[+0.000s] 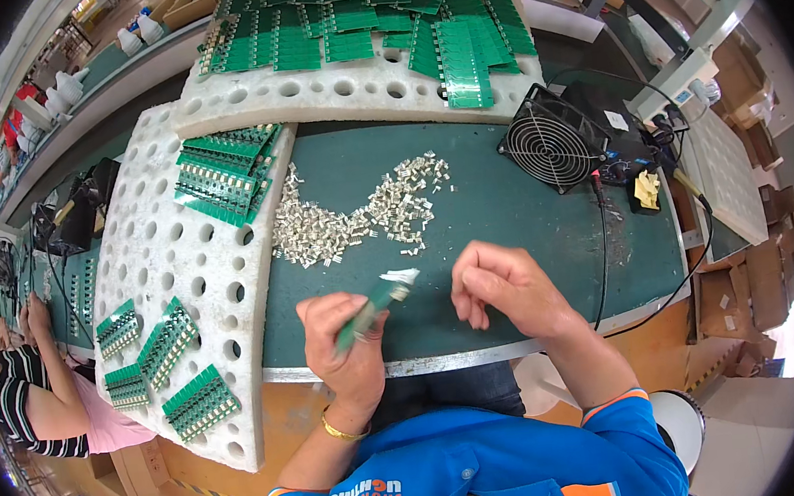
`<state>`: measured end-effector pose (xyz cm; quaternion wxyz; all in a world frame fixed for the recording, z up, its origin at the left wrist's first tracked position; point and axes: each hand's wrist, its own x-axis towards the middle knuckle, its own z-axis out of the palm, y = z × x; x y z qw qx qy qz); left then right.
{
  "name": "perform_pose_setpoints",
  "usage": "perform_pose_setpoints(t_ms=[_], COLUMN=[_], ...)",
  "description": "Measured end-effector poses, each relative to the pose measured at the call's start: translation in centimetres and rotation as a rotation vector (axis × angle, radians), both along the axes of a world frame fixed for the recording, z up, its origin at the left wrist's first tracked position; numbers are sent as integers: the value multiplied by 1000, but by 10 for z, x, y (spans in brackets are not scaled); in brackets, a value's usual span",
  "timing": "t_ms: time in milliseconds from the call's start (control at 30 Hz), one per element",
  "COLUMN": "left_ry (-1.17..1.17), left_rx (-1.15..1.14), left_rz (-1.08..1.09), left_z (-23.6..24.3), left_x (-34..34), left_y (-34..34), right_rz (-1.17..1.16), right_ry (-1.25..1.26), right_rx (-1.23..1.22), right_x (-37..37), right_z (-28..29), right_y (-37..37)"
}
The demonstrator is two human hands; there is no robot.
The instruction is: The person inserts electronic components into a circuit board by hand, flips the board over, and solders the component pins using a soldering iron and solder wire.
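a narrow green circuit board (374,309) is in the left hand (344,340), over the near part of the table (497,206). the left fingers are closed on its near left part. the right hand (511,285) is apart from it, so from the right fingers the board lies to the left, across a short gap; the left hand is the nearer, being on it. the right fingers are curled inward, and i cannot tell whether they pinch anything. the board's long axis slants from near left to far right, and its far right end, with blurred white pieces on it, points away from the person. beyond it, a loose heap of small pale connectors (320,231) lies on the table. to the left, a perforated white foam sheet (216,307) carries more green boards (221,178); another foam sheet (262,108) on the far side carries many others. far right stands a black fan (553,145), with a yellow sponge (647,188) just beside it
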<state>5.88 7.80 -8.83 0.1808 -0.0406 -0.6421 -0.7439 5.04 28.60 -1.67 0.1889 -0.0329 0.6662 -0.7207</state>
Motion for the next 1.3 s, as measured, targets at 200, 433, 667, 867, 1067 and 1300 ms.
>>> perform_pose_setpoints(t_ms=[200, 433, 667, 867, 1067, 1300], left_ry=[521, 583, 655, 627, 478, -268], left_rx=[-685, -830, -888, -893, -802, -40], left_rz=[155, 157, 136, 152, 126, -198], left_z=[14, 13, 7, 8, 17, 24], left_x=[-1, 5, 9, 17, 36, 45], left_y=[-7, -9, -7, -4, -15, -26], right_rz=[87, -7, -171, -239, -362, -380], right_ry=[-104, -126, -217, -217, -215, -146], right_rx=[-228, -402, -340, -316, -341, -374], right_x=[40, 58, 62, 58, 47, 39], right_z=[-18, -14, -16, -20, -21, -21], right_y=[2, -8, -15, -12, 5, 10])
